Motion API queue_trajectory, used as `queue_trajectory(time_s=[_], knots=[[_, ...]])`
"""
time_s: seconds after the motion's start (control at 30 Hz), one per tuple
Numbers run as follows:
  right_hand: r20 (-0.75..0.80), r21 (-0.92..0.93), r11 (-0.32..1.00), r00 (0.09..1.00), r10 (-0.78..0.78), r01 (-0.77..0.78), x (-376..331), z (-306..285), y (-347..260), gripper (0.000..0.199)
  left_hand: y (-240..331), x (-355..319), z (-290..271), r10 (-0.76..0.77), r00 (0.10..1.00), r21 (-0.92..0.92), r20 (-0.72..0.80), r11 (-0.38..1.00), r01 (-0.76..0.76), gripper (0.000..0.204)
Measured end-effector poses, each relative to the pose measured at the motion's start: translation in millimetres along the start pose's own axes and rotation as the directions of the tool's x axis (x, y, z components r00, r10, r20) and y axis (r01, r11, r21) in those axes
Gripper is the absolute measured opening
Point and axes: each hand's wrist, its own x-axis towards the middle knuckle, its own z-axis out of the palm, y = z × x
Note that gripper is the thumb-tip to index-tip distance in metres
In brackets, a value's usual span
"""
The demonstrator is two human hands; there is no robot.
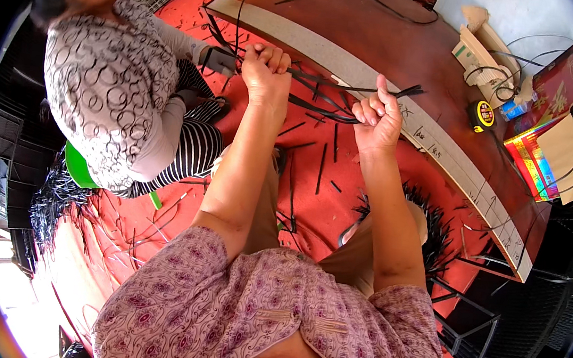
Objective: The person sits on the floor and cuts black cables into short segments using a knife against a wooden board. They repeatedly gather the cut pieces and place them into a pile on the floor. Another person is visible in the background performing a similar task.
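Observation:
Both my arms reach forward over a red floor, with a loose bundle of flat black strips (314, 106) stretched between my hands. My left hand (265, 73) is closed around one end of the bundle, near the co-worker's arm. Fingers curled, my right hand (379, 117) grips the strips farther right, its thumb pointing up. One strip passes by that thumb and ends in a small tuft (411, 92) beyond it, over the table's pale edge. More loose strips hang near my left hand.
A co-worker (111, 90) sits close on the left, on a green stool (80, 166). The curved brown table (399, 37) bears a tape measure (480, 116), a cardboard box (480, 63) and a rainbow-coloured packet (534, 163). Black scraps litter the floor (304, 205); black woven pieces (514, 336) stand right.

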Motion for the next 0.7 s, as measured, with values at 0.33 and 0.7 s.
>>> queue_trajectory(time_s=[0.33, 0.7], knots=[[-0.111, -0.15, 0.988, 0.993, -0.051, 0.034, 4.0, 1.1, 2.1, 0.029, 9.7, 9.6, -30.1, -0.075, 0.997, -0.023, -0.023, 0.997, 0.075, 0.037], [0.15, -0.523, 0.701, 0.862, -0.484, 0.485, 16.5, -6.8, -3.2, 0.026, -10.7, -11.9, -37.7, -0.23, 0.934, 0.183, -0.272, 0.941, 0.285, 0.029]])
